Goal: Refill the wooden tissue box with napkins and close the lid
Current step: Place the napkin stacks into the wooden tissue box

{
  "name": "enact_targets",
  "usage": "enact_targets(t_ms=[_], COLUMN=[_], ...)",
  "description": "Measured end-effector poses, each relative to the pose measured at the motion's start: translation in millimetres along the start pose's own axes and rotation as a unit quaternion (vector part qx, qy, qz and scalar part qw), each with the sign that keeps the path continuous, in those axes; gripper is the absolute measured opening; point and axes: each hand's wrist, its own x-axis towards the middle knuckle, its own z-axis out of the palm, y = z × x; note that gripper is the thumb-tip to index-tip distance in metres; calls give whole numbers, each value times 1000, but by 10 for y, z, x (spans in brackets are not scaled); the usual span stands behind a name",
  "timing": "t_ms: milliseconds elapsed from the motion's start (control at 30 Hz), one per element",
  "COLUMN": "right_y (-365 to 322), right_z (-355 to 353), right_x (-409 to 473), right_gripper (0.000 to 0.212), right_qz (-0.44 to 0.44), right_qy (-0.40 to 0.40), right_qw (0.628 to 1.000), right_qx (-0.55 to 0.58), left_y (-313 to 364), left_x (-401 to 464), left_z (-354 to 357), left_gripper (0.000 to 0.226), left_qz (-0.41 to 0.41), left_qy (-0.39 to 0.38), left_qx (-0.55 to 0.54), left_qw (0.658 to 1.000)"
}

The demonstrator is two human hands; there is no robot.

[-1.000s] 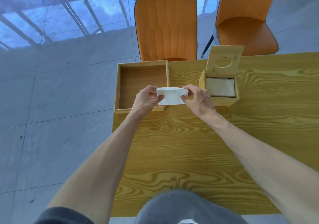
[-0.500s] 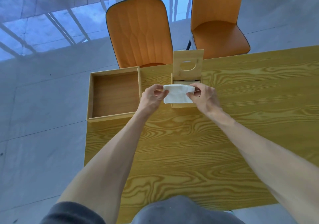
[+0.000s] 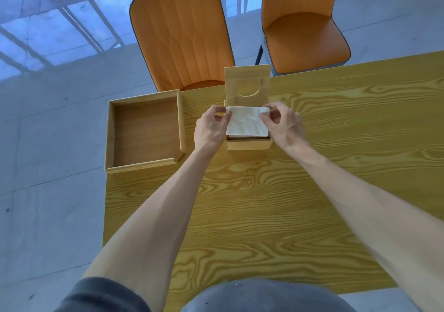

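A small wooden tissue box (image 3: 249, 144) stands on the yellow wooden table (image 3: 264, 203). Its hinged lid (image 3: 247, 84), with a round cutout, stands upright at the back. A white stack of napkins (image 3: 247, 121) lies flat over the box's open top. My left hand (image 3: 211, 126) pinches the stack's left edge and my right hand (image 3: 283, 125) pinches its right edge. The inside of the box is hidden under the napkins.
A shallow wooden tray (image 3: 109, 133) with nothing in it sits at the table's left corner, beside the box. Two orange chairs (image 3: 180, 35) (image 3: 302, 30) stand beyond the far edge. The table's left edge drops to a grey tiled floor.
Both hands carried the napkin stack to the right, from in front of the tray to over the box opening, and laid it flat there.
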Motion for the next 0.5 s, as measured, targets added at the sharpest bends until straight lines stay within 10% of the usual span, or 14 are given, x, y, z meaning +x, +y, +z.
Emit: enact_targets(t_ms=[500], right_y=[96], right_z=[108], right_x=[192], right_gripper=[22], right_qz=[1], right_qy=[8], right_qw=[998], right_qx=[-55], left_y=[28], left_x=[68], left_z=[67], left_gripper=[30], left_qz=[-34], left_qy=[29], left_qx=[90], left_qw=[995])
